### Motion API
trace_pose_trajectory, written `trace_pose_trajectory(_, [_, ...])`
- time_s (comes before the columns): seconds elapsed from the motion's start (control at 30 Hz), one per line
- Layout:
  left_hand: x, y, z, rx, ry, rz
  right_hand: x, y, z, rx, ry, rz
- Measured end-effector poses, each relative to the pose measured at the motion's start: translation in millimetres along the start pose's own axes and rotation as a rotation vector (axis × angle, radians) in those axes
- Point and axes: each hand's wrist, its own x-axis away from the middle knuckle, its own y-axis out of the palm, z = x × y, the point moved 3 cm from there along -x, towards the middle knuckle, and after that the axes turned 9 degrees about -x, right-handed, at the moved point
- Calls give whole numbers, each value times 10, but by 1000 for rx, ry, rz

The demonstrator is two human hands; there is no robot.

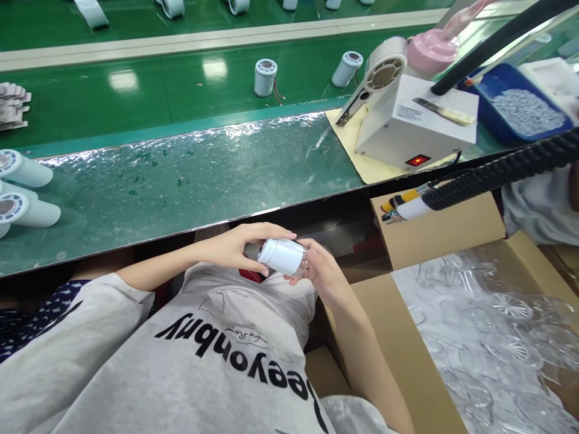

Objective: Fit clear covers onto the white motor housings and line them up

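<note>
A pale blue cylindrical housing (281, 255) is held between both hands in front of the shirt, lying nearly sideways. My left hand (244, 244) grips its left end, with the thumb below and the fingers over the top. Around the right end, my right hand (319, 265) closes on a clear plastic piece (304, 264) that sits against the housing. Part of that clear piece is hidden by the fingers. Below the left hand a red and dark object (253, 275) shows in part; its kind is unclear.
Similar housings stand on the green belt (149, 96) and at the bench's left end (31, 208). A white box (416, 126) with a lit red switch bears a screwdriver-like tool. At right, a carton (402, 337) holds many clear plastic covers, near a hanging black hose (502, 172) and blue tray (488, 114).
</note>
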Motion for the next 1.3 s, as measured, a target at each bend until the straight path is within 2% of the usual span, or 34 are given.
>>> trace_pose_trajectory(0.17, [6, 8, -5, -17, 48, 9, -22, 89, 2, -80, 82, 15])
trace_pose_trajectory(0.33, [3, 4, -8, -19, 109, 27, -25, 146, 30, -104, 171, -55])
trace_pose_trajectory(0.47, [5, 1, 9, -9, 96, 38, -21, 146, 79, -82, 238, -120])
trace_pose_trajectory(0.57, [18, 9, 33, 22, 18, 52, -14, 122, 130, -50, 250, -168])
trace_pose_trajectory(0.63, [31, 15, 46, 71, -83, 62, -6, 87, 126, 3, 112, -178])
trace_pose_trajectory(0.7, [46, 24, 55, 143, -185, 61, 21, 35, 61, 129, -190, -133])
trace_pose_trajectory(0.77, [59, 38, 60, 224, -259, 41, 83, 2, -30, 346, -528, -84])
trace_pose_trajectory(0.8, [64, 46, 57, 261, -291, 24, 116, 1, -65, 470, -650, -84])
trace_pose_trajectory(0.87, [70, 57, 47, 320, -336, -8, 160, 14, -105, 662, -760, -121])
trace_pose_trajectory(0.9, [69, 55, 45, 327, -344, -17, 168, 18, -115, 697, -757, -132])
trace_pose_trajectory(0.97, [60, 38, 57, 286, -310, -24, 166, 18, -115, 622, -670, -134])
trace_pose_trajectory(1.1, [42, -7, 125, 207, -185, -49, 136, 23, -29, 228, -409, -124])
trace_pose_trajectory(1.2, [53, -12, 120, 323, -216, -74, 130, 23, 32, 116, -313, -97])
trace_pose_trajectory(1.3, [83, 33, 34, 440, -287, -97, 134, 18, 56, 145, -250, -66])
